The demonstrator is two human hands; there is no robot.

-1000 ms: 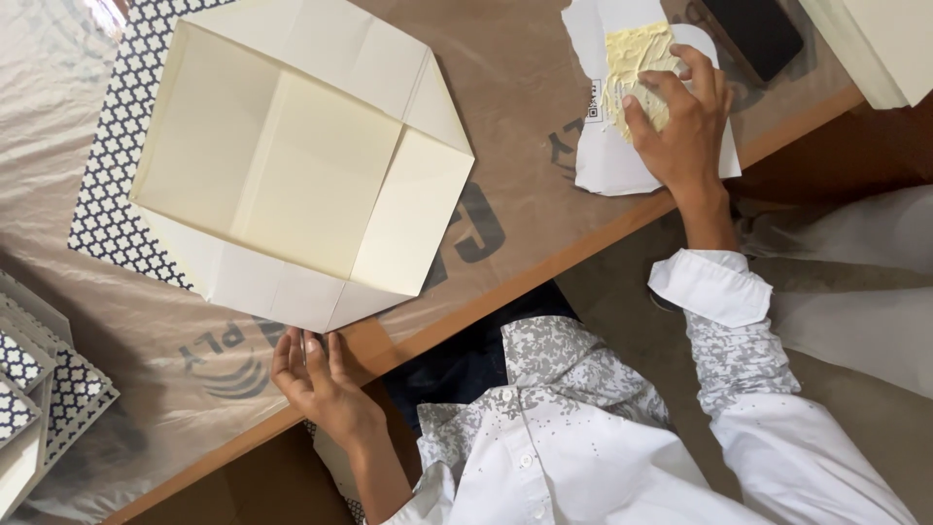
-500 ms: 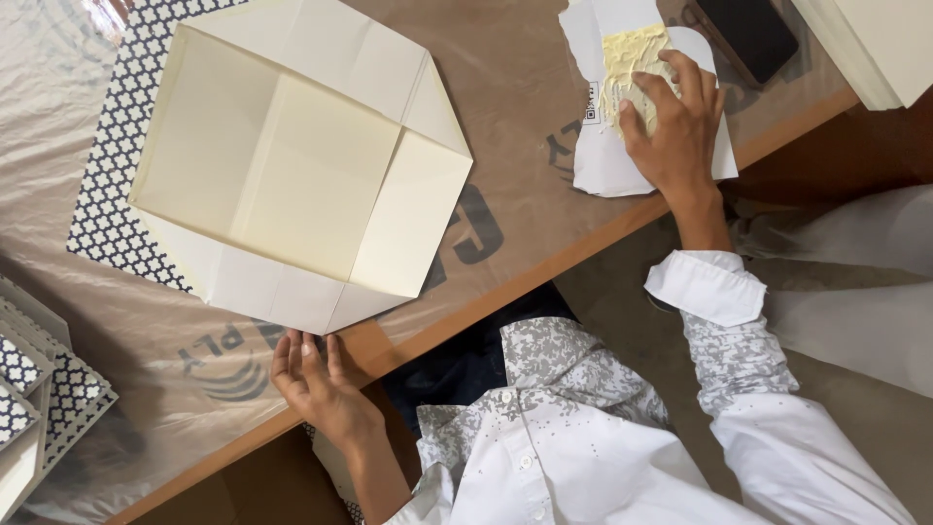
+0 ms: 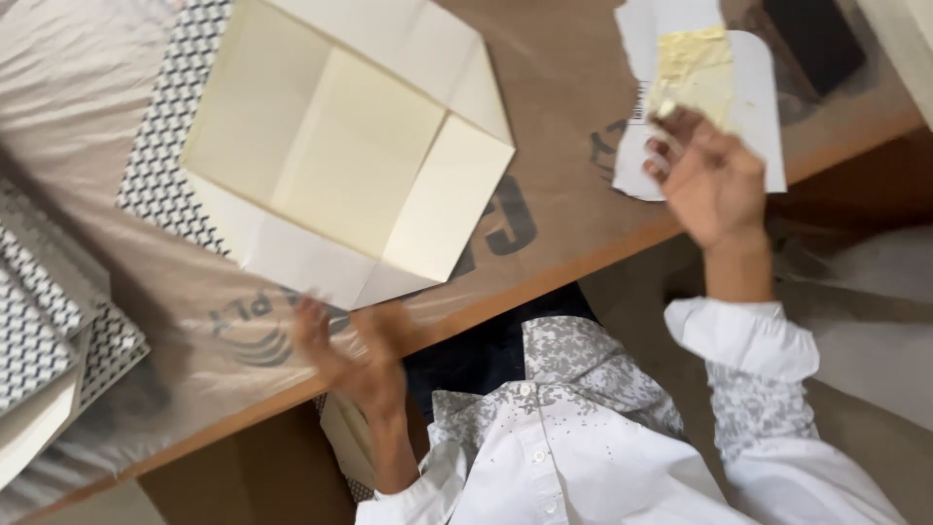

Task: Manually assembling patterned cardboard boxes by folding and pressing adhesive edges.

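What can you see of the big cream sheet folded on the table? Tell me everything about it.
The cream sheet looks like stiff paper or thin card, creased into square panels, with side flaps folded inward and a paler underside showing at the edges. It lies flat and angled on a black-and-white patterned sheet, on the plastic-covered table. Neither hand touches it; the blurred left hand is nearest, by its lower edge.

White shirt with grey floral print panels, small buttons, folded white cuff, bare hands (image 3: 714,180)

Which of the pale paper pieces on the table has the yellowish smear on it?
The small white sheet at the table edge by the right hand; the big cream folded sheet is clean.
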